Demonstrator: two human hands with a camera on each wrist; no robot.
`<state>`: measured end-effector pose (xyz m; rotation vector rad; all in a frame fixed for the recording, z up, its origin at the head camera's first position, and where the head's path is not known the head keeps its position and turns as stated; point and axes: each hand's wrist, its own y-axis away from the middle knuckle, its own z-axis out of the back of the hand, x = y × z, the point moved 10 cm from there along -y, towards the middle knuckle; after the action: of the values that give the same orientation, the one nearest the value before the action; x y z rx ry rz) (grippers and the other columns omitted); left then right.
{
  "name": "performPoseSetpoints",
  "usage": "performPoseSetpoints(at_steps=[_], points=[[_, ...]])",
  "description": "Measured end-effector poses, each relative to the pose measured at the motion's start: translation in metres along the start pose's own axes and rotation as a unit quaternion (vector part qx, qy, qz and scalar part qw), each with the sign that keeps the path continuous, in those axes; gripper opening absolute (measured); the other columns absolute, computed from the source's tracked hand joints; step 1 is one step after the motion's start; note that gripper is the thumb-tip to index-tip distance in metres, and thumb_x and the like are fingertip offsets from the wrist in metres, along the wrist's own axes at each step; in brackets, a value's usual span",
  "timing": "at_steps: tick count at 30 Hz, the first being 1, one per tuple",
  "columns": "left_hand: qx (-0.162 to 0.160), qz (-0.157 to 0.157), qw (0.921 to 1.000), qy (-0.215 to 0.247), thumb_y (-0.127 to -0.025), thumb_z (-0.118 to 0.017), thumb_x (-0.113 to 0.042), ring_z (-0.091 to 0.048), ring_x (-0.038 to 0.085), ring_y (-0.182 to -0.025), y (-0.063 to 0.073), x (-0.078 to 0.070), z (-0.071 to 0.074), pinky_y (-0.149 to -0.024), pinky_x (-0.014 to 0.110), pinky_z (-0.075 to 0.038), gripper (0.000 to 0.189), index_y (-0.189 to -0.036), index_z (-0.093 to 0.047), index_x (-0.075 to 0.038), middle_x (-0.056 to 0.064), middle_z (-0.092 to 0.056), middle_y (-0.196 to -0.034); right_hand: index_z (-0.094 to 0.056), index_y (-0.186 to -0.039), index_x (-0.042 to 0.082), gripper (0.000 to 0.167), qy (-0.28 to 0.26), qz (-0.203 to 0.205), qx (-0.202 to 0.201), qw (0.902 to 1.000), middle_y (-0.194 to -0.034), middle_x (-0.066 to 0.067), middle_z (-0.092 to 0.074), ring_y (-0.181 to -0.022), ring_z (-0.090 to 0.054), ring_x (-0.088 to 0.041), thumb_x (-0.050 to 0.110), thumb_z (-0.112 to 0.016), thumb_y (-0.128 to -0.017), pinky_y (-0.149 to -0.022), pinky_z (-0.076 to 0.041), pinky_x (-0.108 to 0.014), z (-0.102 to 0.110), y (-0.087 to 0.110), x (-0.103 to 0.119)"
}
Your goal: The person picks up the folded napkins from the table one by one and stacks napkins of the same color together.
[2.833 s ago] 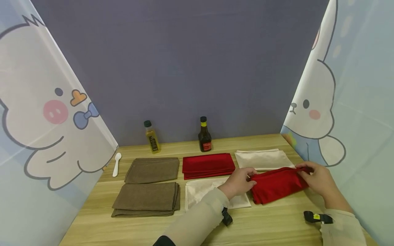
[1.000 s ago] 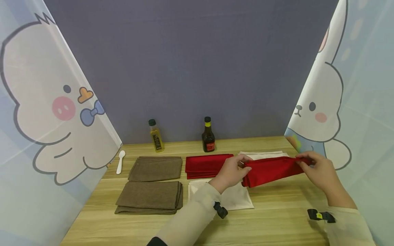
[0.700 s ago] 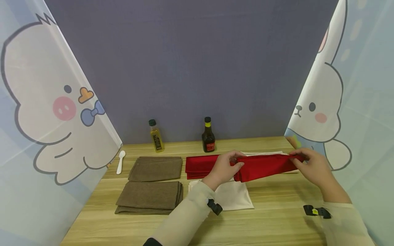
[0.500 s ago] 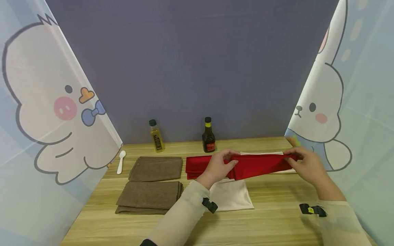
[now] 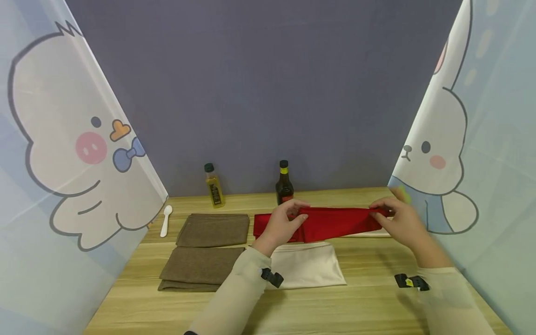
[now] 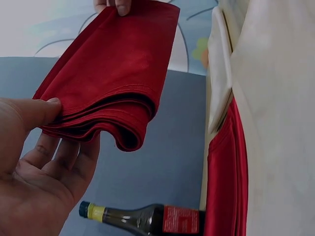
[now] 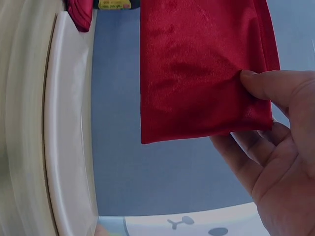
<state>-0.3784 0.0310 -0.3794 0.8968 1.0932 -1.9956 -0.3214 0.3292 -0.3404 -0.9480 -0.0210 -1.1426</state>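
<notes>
A folded red cloth (image 5: 337, 224) hangs in the air between my two hands, several layers thick at its left end. My left hand (image 5: 281, 225) pinches its left end between thumb and fingers. At the opposite end, my right hand (image 5: 398, 221) grips the upper corner, the thumb on the near face. Another folded red cloth (image 5: 260, 224) lies on the table, partly hidden behind my left hand and the held cloth. In the left wrist view, this lying red cloth (image 6: 224, 167) is apart from the raised one.
A folded cream cloth (image 5: 310, 267) lies in front; another cream cloth (image 7: 69, 123) is mostly covered in the head view. Two brown cloths (image 5: 213, 230) are at left, beside a white spoon (image 5: 166, 221). An oil bottle (image 5: 214, 188) and a dark sauce bottle (image 5: 284, 186) stand behind.
Both hands have lifted the red cloth off the table's right side and carried it left. It now overlaps the view of the lying red cloth.
</notes>
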Motion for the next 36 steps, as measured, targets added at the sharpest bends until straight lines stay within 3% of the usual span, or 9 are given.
performPoseSetpoints(at_steps=[7,13,18,22,29,36], points=[[-0.02,-0.001,0.9996,0.02,-0.101,-0.074,-0.016,-0.064,0.014,-0.105,0.007,0.002,0.017,-0.092,0.042,-0.053,0.03,-0.126,-0.072,-0.031,-0.01,-0.068,-0.118,-0.077,-0.104,0.01,0.022,-0.051,0.002,0.02,0.9985,-0.101,-0.006,-0.073,-0.084,-0.066,0.001,-0.007,-0.078,-0.089,-0.067,-0.051,-0.013,-0.012,-0.006,0.01],[-0.041,-0.009,0.9986,0.033,-0.1,-0.075,-0.017,-0.066,0.016,-0.099,0.011,0.004,0.029,-0.092,0.042,-0.052,0.028,-0.125,-0.072,-0.029,-0.005,-0.07,-0.112,-0.076,-0.105,0.005,0.022,-0.056,0.014,0.015,0.9982,-0.1,-0.006,-0.072,-0.084,-0.064,0.0,-0.009,-0.077,-0.088,-0.072,-0.049,-0.01,-0.019,-0.013,0.016],[-0.068,-0.023,0.996,0.053,-0.099,-0.075,-0.013,-0.065,0.021,-0.091,0.013,0.004,0.041,-0.088,0.041,-0.052,0.027,-0.123,-0.074,-0.023,0.003,-0.07,-0.101,-0.076,-0.104,0.006,0.022,-0.071,0.018,0.015,0.9972,-0.1,-0.007,-0.072,-0.084,-0.064,-0.002,-0.01,-0.076,-0.088,-0.074,-0.049,-0.01,-0.026,-0.019,0.024],[-0.078,-0.029,0.9946,0.063,-0.099,-0.075,-0.015,-0.065,0.018,-0.087,0.015,0.007,0.049,-0.082,0.035,-0.053,0.025,-0.123,-0.074,-0.023,0.001,-0.071,-0.097,-0.076,-0.105,0.006,0.02,-0.092,0.008,0.027,0.9953,-0.101,-0.009,-0.072,-0.082,-0.065,-0.007,-0.008,-0.076,-0.09,-0.071,-0.051,-0.013,-0.033,-0.023,0.027],[-0.087,-0.032,0.9941,0.056,-0.1,-0.074,-0.013,-0.064,0.019,-0.086,0.019,0.008,0.062,-0.077,0.03,-0.052,0.027,-0.126,-0.072,-0.008,0.004,-0.07,-0.096,-0.076,-0.105,0.006,0.021,-0.102,0.022,0.033,0.994,-0.098,-0.005,-0.07,-0.082,-0.065,-0.007,-0.008,-0.078,-0.089,-0.07,-0.05,-0.014,-0.04,-0.034,0.032],[-0.094,-0.042,0.9933,0.052,-0.103,-0.068,-0.011,-0.059,0.021,-0.08,0.019,0.006,0.077,-0.072,0.028,-0.049,0.022,-0.126,-0.072,-0.012,0.009,-0.068,-0.096,-0.076,-0.106,0.01,0.023,-0.096,0.034,0.032,0.9943,-0.101,-0.001,-0.07,-0.089,-0.065,-0.007,-0.007,-0.076,-0.09,-0.078,-0.05,-0.011,-0.044,-0.045,0.042]])
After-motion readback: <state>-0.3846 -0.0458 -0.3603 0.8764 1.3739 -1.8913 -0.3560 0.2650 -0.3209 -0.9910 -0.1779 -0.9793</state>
